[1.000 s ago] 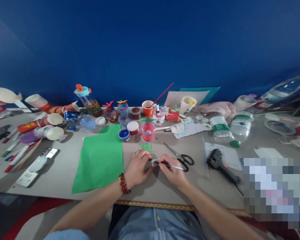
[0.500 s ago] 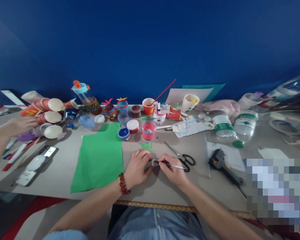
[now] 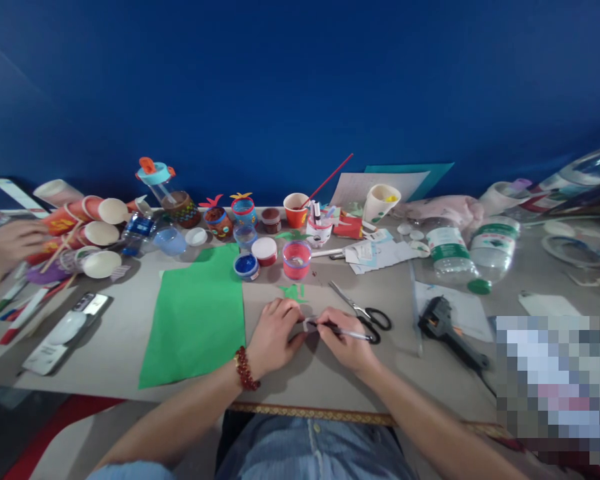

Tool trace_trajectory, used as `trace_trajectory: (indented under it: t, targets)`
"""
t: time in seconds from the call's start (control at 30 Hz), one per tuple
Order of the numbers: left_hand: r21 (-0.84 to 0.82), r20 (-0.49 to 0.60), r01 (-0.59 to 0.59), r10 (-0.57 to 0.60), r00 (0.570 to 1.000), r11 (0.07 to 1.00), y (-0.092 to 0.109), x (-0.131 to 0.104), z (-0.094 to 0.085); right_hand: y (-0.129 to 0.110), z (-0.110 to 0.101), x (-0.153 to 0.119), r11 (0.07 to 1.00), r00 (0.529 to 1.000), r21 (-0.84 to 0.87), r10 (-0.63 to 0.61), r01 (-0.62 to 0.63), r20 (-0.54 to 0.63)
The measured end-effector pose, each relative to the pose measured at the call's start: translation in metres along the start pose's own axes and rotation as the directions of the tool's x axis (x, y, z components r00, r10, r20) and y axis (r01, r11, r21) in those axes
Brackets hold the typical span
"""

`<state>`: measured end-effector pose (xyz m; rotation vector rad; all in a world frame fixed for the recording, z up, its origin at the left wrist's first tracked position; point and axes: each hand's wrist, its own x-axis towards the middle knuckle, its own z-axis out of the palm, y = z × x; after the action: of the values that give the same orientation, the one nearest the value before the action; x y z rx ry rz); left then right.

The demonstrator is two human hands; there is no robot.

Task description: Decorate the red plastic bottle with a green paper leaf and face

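Note:
My right hand (image 3: 346, 339) is closed round a pen (image 3: 353, 333) whose body points to the right. Its tip end meets a small pale piece (image 3: 309, 325) between my two hands. My left hand (image 3: 277, 333), with a red bead bracelet (image 3: 245, 369) at the wrist, has its fingers pressed together at the left edge of that piece. Small green paper scraps (image 3: 294, 292) lie just beyond my fingers. Scissors (image 3: 363, 312) with black handles rest beside my right hand, and a large green sheet (image 3: 195, 320) lies to the left.
Paint pots (image 3: 247, 266) and a red cup (image 3: 296, 210) stand behind my hands. A glue gun (image 3: 453, 333) and bottles (image 3: 449, 250) are on the right. Another person's hand (image 3: 13, 243) is at the far left near stacked paper cups (image 3: 100, 233) and a phone (image 3: 67, 333).
The other person's hand has moved left, away from the cups. The small bottle near the cups has tilted and shifted left. My hands have hardly moved.

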<state>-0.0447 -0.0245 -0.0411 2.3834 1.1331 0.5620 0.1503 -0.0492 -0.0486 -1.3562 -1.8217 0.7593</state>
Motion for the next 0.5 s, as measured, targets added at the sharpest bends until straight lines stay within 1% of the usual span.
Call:
trace_trajectory:
  t: [0.2, 0.5]
  targets:
    - [-0.003, 0.007, 0.011, -0.011, 1.000, 1.000, 0.0000, 0.0004, 0.0002, 0.0011, 0.0009, -0.0005, 1.000, 1.000, -0.002, -0.011, 0.011, -0.001]
    - [-0.001, 0.011, 0.016, -0.016, 1.000, 1.000, -0.0006, 0.0001, 0.0013, 0.0013, 0.0015, -0.0012, 1.000, 1.000, -0.004, 0.008, -0.008, -0.005]
